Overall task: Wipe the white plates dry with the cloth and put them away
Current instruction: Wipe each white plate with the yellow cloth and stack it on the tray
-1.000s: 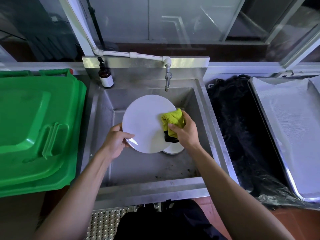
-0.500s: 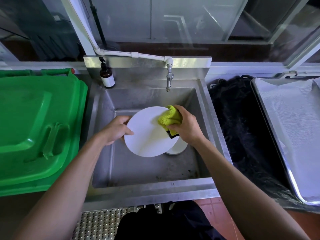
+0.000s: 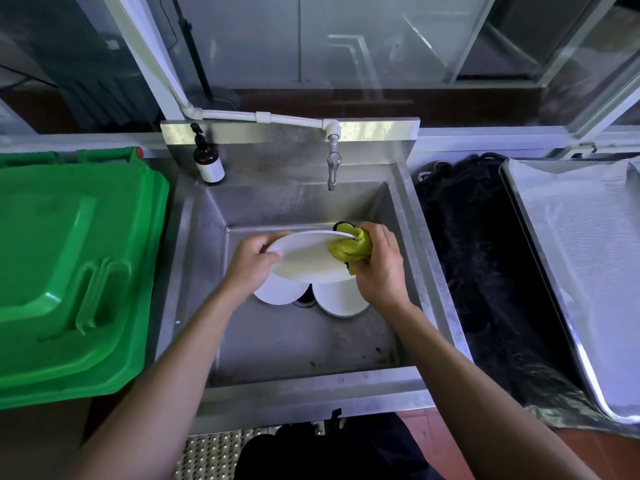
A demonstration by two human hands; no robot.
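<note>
While the left hand pinches the round glossy plate, the right hand clamps nubby yellow cloth over its rim

I can read nothing here; the white label on the brown pump bottle is too blurred.
</note>
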